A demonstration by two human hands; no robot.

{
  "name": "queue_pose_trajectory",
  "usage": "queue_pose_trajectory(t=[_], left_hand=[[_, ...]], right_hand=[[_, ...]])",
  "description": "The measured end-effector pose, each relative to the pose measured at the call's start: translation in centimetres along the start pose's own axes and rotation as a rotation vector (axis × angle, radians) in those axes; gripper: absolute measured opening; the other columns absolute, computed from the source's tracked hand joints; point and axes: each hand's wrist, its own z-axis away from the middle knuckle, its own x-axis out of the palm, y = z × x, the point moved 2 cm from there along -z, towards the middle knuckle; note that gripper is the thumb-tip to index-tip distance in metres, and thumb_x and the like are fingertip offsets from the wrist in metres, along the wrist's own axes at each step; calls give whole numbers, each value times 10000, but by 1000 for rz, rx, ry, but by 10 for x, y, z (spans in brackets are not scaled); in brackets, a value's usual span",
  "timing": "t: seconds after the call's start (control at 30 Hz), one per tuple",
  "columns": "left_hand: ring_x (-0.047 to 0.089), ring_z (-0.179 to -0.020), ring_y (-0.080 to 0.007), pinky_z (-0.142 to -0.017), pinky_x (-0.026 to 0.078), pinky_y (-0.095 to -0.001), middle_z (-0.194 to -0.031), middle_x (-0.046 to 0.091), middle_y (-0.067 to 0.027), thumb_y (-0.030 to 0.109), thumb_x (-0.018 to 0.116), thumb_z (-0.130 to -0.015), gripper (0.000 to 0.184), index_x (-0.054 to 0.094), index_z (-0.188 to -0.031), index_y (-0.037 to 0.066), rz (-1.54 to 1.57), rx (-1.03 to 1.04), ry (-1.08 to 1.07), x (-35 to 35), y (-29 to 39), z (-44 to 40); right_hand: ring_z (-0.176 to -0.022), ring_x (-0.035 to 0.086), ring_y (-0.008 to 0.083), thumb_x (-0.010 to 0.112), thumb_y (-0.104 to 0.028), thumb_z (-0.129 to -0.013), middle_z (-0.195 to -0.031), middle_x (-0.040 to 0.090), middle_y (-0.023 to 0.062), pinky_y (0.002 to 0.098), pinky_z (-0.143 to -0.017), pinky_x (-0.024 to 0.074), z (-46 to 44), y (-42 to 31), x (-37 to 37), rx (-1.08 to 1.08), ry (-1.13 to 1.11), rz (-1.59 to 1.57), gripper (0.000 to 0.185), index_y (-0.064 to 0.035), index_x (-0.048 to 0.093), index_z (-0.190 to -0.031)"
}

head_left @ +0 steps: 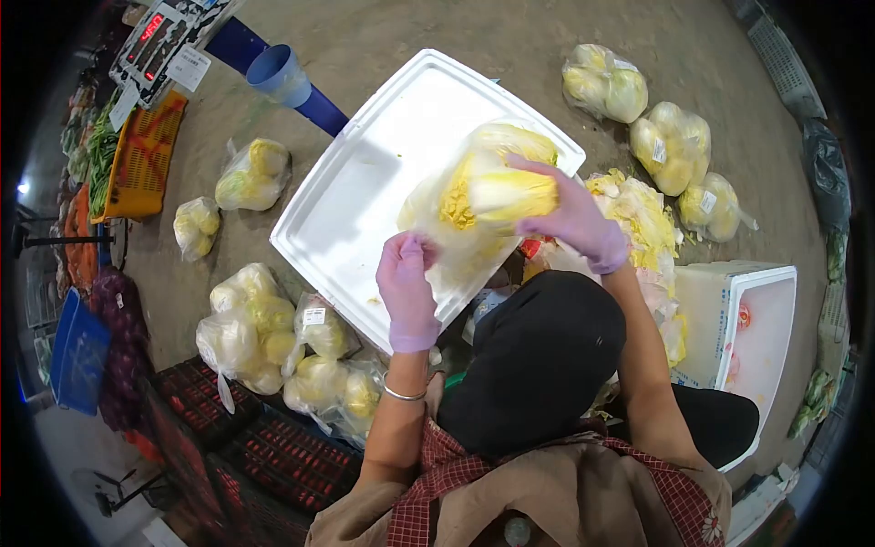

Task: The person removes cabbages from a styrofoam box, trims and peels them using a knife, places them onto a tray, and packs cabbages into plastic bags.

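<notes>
Cabbage (512, 195), pale yellow and with curled leaves at one end, is held in the air above the white tray (351, 214), near its right side. By the right hand (583, 214), which wears a thin pink glove, it is grasped from the side, with the thumb and the fingers spread around it. More yellow leaves are seen through the clear bag (428, 205), just beside and behind this cabbage. The left hand (407, 292), also gloved, is clenched near the edge of the bag; the plastic is so thin there that it cannot be told surely if the grip is closed on it. On the floor (365, 36), three filled bags (670, 148) are placed to the right of the tray, and two smaller ones (253, 173) to the left. More bags of cabbage (246, 328) are gathered near the dark crates (292, 456). Loose leaves (638, 219) are piled beside the right arm, near the white foam box (766, 337). At the upper left, a blue cup (278, 75) and a scale (164, 41) with red digits are seen.
</notes>
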Motion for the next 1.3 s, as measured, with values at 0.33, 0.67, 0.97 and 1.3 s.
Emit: queue_pose_trajectory(t=[0.33,0.67,0.97,1.3], left_hand=[[473,-732,-144,-725,395,-277,-792,491,-36,237,473,-951,210,487,-845,56,193,-46,-34,-18,45,30],[435,-654,-100,-641,391,-251,-700,449,12,284,508,-944,251,474,-803,80,399,-201,-41,-63,29,18],[465,-597,-76,-577,386,-215,-686,508,2,182,661,-834,210,513,-874,38,-102,-395,87,-67,22,23],[491,-575,-110,-587,437,-250,-674,499,-4,159,542,-919,125,531,-885,38,206,-108,84,-78,51,4]], right_hand=[[-1046,563,344,758,-329,-646,-1189,554,199,396,-883,460,-45,-23,61,-119,-437,545,837,-124,391,-1370],[-1111,525,335,673,-432,-749,-1269,523,163,354,-966,410,-92,22,62,-149,-135,484,767,-48,402,-1355],[-1020,594,292,601,-325,-831,-1052,639,173,349,-878,456,-192,157,-7,442,-172,491,358,-40,662,-1039],[-569,503,135,491,-111,-848,-616,525,40,294,-520,406,-160,79,-18,360,33,-330,224,-50,526,-636]])
